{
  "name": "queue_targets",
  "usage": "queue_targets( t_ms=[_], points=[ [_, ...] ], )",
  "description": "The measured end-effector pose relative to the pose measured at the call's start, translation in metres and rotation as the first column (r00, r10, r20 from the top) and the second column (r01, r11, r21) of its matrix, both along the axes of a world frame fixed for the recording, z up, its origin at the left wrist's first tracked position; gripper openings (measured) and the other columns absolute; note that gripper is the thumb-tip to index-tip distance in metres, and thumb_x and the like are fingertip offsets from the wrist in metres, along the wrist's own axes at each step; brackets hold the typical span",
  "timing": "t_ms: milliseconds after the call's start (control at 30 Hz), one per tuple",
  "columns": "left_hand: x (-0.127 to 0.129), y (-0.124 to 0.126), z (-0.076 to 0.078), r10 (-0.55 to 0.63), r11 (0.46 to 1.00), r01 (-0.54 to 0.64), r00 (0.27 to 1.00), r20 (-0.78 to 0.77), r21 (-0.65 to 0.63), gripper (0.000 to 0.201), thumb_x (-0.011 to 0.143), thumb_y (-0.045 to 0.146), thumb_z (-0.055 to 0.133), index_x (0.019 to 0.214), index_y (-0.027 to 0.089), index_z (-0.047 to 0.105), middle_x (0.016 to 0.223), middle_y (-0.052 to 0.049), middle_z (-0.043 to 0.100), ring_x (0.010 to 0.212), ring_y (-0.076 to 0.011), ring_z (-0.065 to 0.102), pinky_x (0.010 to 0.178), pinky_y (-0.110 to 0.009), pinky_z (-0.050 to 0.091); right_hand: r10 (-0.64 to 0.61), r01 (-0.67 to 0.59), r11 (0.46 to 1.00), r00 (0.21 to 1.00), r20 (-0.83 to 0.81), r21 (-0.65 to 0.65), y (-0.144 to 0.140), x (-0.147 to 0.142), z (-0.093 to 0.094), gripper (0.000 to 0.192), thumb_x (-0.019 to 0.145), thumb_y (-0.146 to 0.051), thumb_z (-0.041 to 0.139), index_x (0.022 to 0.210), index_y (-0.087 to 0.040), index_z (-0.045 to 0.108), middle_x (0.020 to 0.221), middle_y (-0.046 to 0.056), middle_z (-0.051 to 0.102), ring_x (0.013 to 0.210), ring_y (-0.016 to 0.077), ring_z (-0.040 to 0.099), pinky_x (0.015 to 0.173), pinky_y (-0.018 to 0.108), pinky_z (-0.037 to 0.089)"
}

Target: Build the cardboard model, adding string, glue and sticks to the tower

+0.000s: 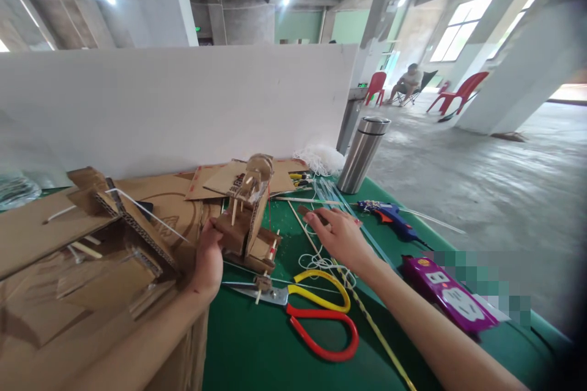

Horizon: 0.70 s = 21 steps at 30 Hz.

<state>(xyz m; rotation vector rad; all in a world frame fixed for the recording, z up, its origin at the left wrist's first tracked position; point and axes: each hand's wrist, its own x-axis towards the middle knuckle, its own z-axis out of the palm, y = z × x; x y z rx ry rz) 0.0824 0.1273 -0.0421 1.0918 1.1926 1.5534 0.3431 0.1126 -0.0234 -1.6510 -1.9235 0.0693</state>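
Observation:
My left hand (208,256) grips the side of a small cardboard model (247,220) built with wooden sticks, standing on the green table (257,348). My right hand (339,235) reaches over thin sticks (302,226) and white string (316,263), its fingertips pinching a small brown piece (308,212). Scissors with yellow and red handles (316,314) lie just in front of the model, between my two forearms.
Cardboard sheets and another cardboard build (123,220) fill the left side. A steel flask (362,156), blue glue gun (389,217) and purple power strip (447,293) sit to the right. A white board (174,98) stands behind. A person sits far off near red chairs (458,95).

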Motion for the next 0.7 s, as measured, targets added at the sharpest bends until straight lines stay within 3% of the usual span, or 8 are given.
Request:
queue_targets(
  t_ms=[100, 267, 367, 533, 700],
  points=[
    [0.001, -0.001, 0.001, -0.026, 1.000, 0.026, 0.999, 0.024, 0.003, 0.013, 0.065, 0.033, 0.052, 0.073, 0.023, 0.055, 0.064, 0.003, 0.058, 0.066, -0.0180, 0.058, 0.063, -0.028, 0.046, 0.100, -0.099, 0.995, 0.994, 0.040, -0.035, 0.000, -0.005, -0.007, 0.040, 0.099, -0.038, 0.039, 0.072, -0.023, 0.064, 0.070, 0.003, 0.066, 0.073, 0.0212, 0.061, 0.069, 0.033, 0.039],
    [-0.001, -0.005, 0.001, 0.050, 0.998, -0.049, 0.998, -0.025, 0.035, 0.008, 0.064, 0.026, 0.055, 0.070, 0.022, 0.058, 0.073, 0.001, 0.057, 0.072, -0.0178, 0.052, 0.061, -0.026, 0.042, 0.159, -0.152, 0.985, 0.984, 0.081, -0.079, -0.003, -0.017, -0.017, 0.034, 0.098, -0.034, 0.048, 0.075, -0.022, 0.069, 0.082, 0.005, 0.068, 0.094, 0.0233, 0.062, 0.076, 0.034, 0.040],
    [0.000, -0.007, 0.001, 0.075, 0.996, -0.073, 0.996, -0.046, 0.046, 0.004, 0.065, 0.024, 0.057, 0.068, 0.023, 0.058, 0.081, -0.002, 0.059, 0.080, -0.0209, 0.053, 0.064, -0.028, 0.044, 0.140, -0.132, 0.987, 0.985, 0.099, -0.089, -0.004, -0.021, -0.021, 0.033, 0.098, -0.036, 0.048, 0.081, -0.022, 0.072, 0.086, 0.006, 0.069, 0.098, 0.0252, 0.061, 0.079, 0.037, 0.041],
    [0.005, -0.015, 0.002, 0.002, 0.999, 0.001, 0.998, -0.060, 0.054, 0.011, 0.076, 0.034, 0.060, 0.081, 0.025, 0.056, 0.079, 0.000, 0.060, 0.075, -0.0202, 0.055, 0.067, -0.030, 0.045, 0.052, -0.044, 0.997, 0.991, 0.124, -0.064, -0.003, -0.018, -0.027, 0.027, 0.096, -0.032, 0.050, 0.114, -0.018, 0.065, 0.110, 0.011, 0.067, 0.105, 0.0290, 0.060, 0.086, 0.043, 0.043],
    [0.008, -0.027, 0.006, -0.135, 0.987, 0.143, 0.985, -0.106, 0.077, 0.020, 0.079, 0.040, 0.066, 0.080, 0.022, 0.056, 0.075, 0.002, 0.059, 0.073, -0.0178, 0.053, 0.072, -0.029, 0.044, -0.028, 0.032, 0.999, 0.983, 0.180, -0.019, 0.013, -0.010, -0.021, 0.026, 0.095, -0.027, 0.047, 0.114, -0.019, 0.064, 0.115, 0.011, 0.068, 0.104, 0.0297, 0.060, 0.086, 0.045, 0.044]
  ],
)
